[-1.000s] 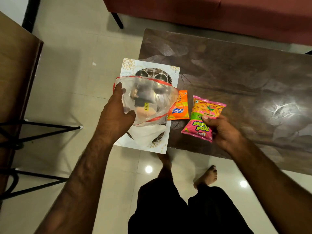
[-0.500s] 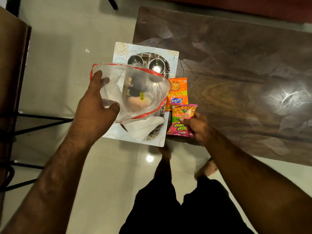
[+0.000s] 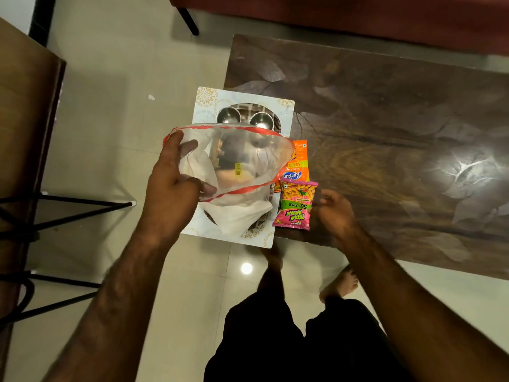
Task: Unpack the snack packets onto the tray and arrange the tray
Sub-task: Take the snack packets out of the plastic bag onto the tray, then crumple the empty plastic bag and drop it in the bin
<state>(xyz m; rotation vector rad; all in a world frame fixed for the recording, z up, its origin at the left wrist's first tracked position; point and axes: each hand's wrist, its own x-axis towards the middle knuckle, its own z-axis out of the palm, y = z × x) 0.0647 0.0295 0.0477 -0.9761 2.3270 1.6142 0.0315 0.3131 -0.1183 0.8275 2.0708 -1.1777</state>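
My left hand (image 3: 176, 183) grips the red-trimmed rim of a clear plastic bag (image 3: 242, 161), held open above the white patterned tray (image 3: 203, 100). Something dark and orange lies inside the bag. A pink and orange snack packet (image 3: 296, 205) lies on the brown table (image 3: 385, 133) just right of the tray. An orange snack packet (image 3: 298, 164) lies behind it, partly covered by the bag. My right hand (image 3: 334, 213) hovers beside the pink packet with loosely bent fingers, holding nothing.
Two steel bowls (image 3: 228, 115) (image 3: 261, 119) stand at the tray's far end. The tray overhangs the table's left edge. A wooden piece with black metal legs (image 3: 68, 208) stands to the left, a red sofa (image 3: 358, 17) beyond the table. My feet are below on the tiled floor.
My right hand set the pink packet down next to the tray, in front of the orange packet, and let go of it. The left hand keeps holding the bag open.
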